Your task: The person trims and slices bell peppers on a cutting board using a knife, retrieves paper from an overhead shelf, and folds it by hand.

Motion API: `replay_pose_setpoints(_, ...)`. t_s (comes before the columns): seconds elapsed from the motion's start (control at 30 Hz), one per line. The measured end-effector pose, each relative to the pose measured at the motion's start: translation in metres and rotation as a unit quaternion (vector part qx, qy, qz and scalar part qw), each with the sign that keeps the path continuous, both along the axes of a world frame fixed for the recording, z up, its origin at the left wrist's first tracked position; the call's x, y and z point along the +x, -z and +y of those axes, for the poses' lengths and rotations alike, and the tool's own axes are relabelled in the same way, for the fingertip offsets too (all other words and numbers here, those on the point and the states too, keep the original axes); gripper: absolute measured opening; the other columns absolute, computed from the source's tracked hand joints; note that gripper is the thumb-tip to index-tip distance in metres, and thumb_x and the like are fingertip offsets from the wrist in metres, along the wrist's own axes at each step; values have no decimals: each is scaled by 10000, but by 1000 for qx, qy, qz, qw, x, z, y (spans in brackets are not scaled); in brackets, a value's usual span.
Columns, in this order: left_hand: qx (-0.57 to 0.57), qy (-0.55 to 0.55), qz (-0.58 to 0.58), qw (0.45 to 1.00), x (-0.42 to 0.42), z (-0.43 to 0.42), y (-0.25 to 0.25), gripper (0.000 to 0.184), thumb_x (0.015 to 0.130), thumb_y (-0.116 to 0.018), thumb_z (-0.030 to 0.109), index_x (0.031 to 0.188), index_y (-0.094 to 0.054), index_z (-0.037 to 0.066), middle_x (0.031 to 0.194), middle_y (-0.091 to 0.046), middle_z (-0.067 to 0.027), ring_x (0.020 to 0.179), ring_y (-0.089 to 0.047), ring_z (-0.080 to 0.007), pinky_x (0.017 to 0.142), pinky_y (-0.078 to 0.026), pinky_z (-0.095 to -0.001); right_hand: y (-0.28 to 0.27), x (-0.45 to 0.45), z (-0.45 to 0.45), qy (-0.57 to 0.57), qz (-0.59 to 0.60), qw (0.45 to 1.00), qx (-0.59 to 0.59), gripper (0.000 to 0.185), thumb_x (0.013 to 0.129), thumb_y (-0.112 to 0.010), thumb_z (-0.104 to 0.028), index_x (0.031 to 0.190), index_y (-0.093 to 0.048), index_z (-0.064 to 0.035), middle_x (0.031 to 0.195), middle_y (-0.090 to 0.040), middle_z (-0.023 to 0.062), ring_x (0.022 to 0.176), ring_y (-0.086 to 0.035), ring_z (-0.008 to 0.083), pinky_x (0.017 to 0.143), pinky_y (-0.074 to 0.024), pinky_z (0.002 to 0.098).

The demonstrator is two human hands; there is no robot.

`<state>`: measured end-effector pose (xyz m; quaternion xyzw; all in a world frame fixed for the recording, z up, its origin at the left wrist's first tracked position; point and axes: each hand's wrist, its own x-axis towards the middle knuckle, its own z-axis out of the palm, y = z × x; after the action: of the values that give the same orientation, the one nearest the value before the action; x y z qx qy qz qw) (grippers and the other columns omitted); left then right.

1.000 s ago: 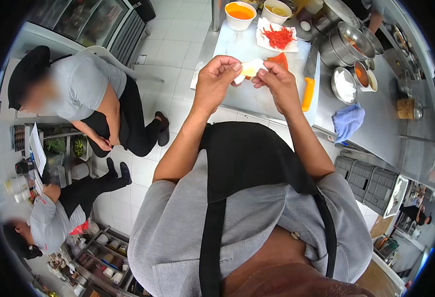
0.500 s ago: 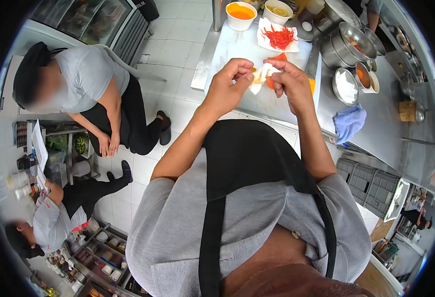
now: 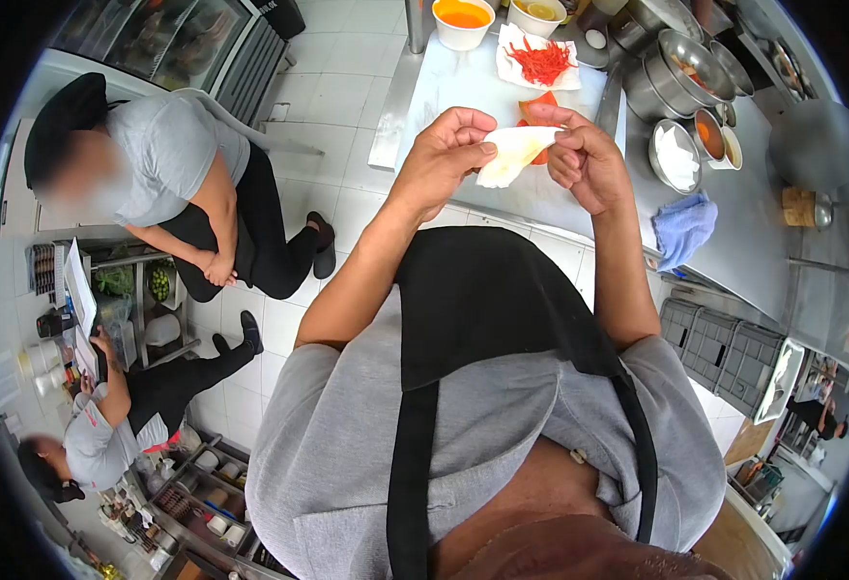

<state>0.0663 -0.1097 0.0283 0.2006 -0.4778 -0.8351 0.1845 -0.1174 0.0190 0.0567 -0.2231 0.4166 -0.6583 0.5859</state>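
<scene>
A white paper towel [image 3: 516, 157] with pale yellow stains is stretched between my two hands above the cutting board [image 3: 444, 92]. My left hand [image 3: 444, 159] pinches its left end between thumb and fingers. At the upper right corner, my right hand [image 3: 587, 159] grips it with the fingers bent. Behind the towel, an orange-red piece [image 3: 537, 104] lies on the board, partly hidden by my hands. Farther back, thin red shreds [image 3: 540, 63] rest on another white paper sheet [image 3: 509, 77].
Behind the board stand a white tub of orange liquid [image 3: 463, 37] and a tub with yellow contents [image 3: 537, 14]. Metal pots [image 3: 648, 97], a bowl of white stuff [image 3: 676, 162] and a blue cloth [image 3: 685, 232] are on the right. Two people [image 3: 178, 159] [image 3: 96, 440] are at the left.
The paper towel, crumpled between my fingers before, is now lifted and spread open. My right hand has moved slightly right. The person at lower left has shifted an arm.
</scene>
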Motion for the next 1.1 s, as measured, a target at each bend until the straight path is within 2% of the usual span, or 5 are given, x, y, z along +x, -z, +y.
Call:
replay_pose_setpoints(0.37, -104, -170, 74, 977, -1, 9, 60, 195, 927, -604, 85, 1113, -595, 29, 1054, -642, -83, 984, -619, -170, 867, -513, -325, 66, 34, -22, 74, 254, 963, 51, 318, 908, -651, -159, 1162, -602, 25, 966, -670, 83, 882, -648, 147, 791, -531, 287)
replay_pose_setpoints(0.4, -417, -247, 47, 873, 12, 4, 59, 239, 912, -653, 147, 1114, -613, 25, 1107, -621, -127, 1072, -588, -234, 940, -475, -377, 63, 43, -35, 78, 266, 960, 53, 307, 910, -643, -161, 1151, -605, 25, 973, -664, 80, 896, -643, 152, 815, -523, 287)
replay_pose_setpoints(0.8, -339, -468, -309, 755, 152, 105, 33, 269, 836, -673, 254, 987, -679, 31, 849, -652, -193, 926, -629, -380, 779, -508, -444, 122, 153, -105, -452, 116, 884, -12, 302, 977, -524, -210, 1161, -565, 26, 1128, -618, 144, 1022, -635, 256, 899, -517, 398)
replay_pose_setpoints(1.07, -413, -376, -358, 748, 134, 55, 138, 151, 874, -587, 178, 891, -652, 43, 799, -623, -194, 779, -599, -381, 720, -491, -462, 100, 126, -63, -485, 176, 857, 4, 432, 991, -496, -197, 1388, -489, -27, 1297, -588, 120, 1177, -584, 215, 927, -487, 349)
replay_pose_setpoints(1.1, -612, -378, -315, 620, 142, 54, 132, 157, 886, -599, 165, 959, -663, 41, 783, -633, -150, 724, -621, -310, 662, -499, -438, 100, 113, -56, -459, 188, 868, -5, 404, 969, -550, -152, 1351, -531, -26, 1232, -623, 92, 1089, -618, 167, 911, -485, 291)
